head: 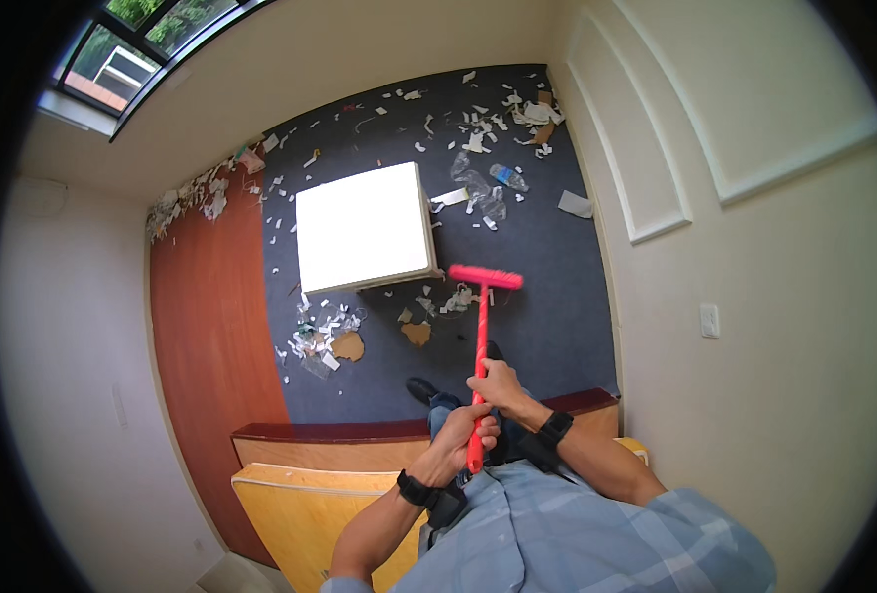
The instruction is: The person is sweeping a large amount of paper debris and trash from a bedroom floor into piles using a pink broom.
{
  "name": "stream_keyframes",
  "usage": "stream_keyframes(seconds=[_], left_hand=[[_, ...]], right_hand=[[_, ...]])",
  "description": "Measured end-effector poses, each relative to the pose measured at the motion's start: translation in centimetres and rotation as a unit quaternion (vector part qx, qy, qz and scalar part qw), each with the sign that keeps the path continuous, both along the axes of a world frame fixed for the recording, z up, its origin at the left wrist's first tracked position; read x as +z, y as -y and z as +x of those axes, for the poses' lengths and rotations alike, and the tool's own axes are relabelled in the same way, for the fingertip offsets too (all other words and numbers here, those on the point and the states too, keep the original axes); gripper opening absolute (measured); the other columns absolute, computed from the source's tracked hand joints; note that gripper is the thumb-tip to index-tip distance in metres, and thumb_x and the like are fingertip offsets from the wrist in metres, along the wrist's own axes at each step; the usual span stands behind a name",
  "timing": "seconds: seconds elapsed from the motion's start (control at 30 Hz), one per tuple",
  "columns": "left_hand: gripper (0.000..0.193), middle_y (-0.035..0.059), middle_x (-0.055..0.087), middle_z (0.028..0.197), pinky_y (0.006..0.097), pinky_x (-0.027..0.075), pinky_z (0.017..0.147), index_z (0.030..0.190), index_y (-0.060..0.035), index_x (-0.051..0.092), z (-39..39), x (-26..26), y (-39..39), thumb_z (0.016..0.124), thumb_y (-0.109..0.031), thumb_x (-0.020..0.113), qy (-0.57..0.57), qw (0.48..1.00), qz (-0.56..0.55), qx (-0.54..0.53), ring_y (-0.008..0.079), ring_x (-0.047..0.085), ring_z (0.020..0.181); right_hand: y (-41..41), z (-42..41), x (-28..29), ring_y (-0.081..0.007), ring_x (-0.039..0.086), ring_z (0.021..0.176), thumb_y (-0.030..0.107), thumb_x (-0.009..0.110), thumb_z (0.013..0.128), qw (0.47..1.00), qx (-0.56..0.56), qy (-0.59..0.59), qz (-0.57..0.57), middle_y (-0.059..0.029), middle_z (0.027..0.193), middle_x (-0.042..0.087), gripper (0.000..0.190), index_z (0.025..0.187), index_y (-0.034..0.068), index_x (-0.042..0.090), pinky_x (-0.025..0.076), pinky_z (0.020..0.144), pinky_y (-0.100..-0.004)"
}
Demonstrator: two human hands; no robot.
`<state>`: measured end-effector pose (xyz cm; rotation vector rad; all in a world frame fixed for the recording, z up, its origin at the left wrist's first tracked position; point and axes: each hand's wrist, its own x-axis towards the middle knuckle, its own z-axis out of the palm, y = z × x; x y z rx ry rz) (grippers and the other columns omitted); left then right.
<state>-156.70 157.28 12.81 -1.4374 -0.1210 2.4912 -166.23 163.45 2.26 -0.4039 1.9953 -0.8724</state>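
Both my hands grip the red handle of a broom (pixel 486 277). My left hand (pixel 464 437) is closed round it near its lower end, and my right hand (pixel 499 385) holds it a little further up, towards the head. The pinkish-red broom head lies just right of a white-topped table's near right corner; whether its bristles touch the dark carpet cannot be told. Between the broom head and my feet, to the left, are crumpled paper scraps (pixel 459 299) and a torn piece of brown cardboard (pixel 416 333).
The white-topped table (pixel 364 226) stands mid-floor. A heap of paper scraps (pixel 327 326) lies at its near left. Beyond it are a plastic bottle (pixel 509 177) and more scraps (pixel 538 113). A wooden bed frame (pixel 334 432) with a yellow mattress (pixel 320 504) is beside me; walls bound both sides.
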Motion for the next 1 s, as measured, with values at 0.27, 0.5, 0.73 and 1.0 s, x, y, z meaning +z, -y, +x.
stream_keyframes(seconds=[0.27, 0.5, 0.73, 1.0], left_hand=[[0.015, -0.0012, 0.038, 0.057, 0.0198, 0.034, 0.036, 0.083, -0.0080, 0.040, -1.7, -8.3, -0.2, 0.095, -0.017, 0.044, -0.053, 0.990, 0.017, 0.131, 0.0065, 0.036, 0.042], [0.011, -0.0002, 0.038, 0.059, 0.0190, 0.033, 0.036, 0.090, -0.0093, 0.041, 2.7, -7.1, -3.2, 0.096, -0.018, 0.041, -0.037, 0.984, 0.076, 0.155, 0.0067, 0.036, 0.043], [0.011, -0.0003, 0.039, 0.059, 0.0189, 0.033, 0.036, 0.094, -0.0082, 0.044, 4.1, -1.8, -2.8, 0.096, -0.018, 0.041, -0.039, 0.980, 0.108, 0.164, 0.0064, 0.037, 0.043], [0.011, -0.0020, 0.043, 0.055, 0.0199, 0.035, 0.038, 0.087, -0.0029, 0.048, 3.4, -5.7, -1.3, 0.092, -0.013, 0.046, -0.064, 0.973, 0.087, 0.203, 0.0060, 0.040, 0.038]], right_hand=[[2.7, -4.0, -4.9, -0.0410, 0.063, 0.072, 0.021, 0.065, 0.063, 0.996, 0.074, -0.056, -0.012, -0.0254, 0.071, 0.061, 0.026, 0.073, -0.001, 0.055, 0.049, 0.064, -0.0449], [1.3, -0.2, -3.9, -0.0421, 0.064, 0.079, 0.018, 0.072, 0.063, 0.972, 0.214, -0.001, 0.100, -0.0300, 0.077, 0.062, 0.029, 0.076, -0.007, 0.064, 0.054, 0.071, -0.0420], [0.8, 1.0, 1.8, -0.0424, 0.063, 0.074, 0.019, 0.065, 0.066, 0.966, 0.247, -0.048, 0.065, -0.0287, 0.073, 0.061, 0.027, 0.075, -0.007, 0.061, 0.052, 0.068, -0.0448], [2.0, 0.9, -3.2, -0.0434, 0.063, 0.083, 0.018, 0.061, 0.071, 0.988, 0.097, 0.010, 0.121, -0.0321, 0.081, 0.061, 0.029, 0.081, -0.009, 0.061, 0.051, 0.074, -0.0447]])
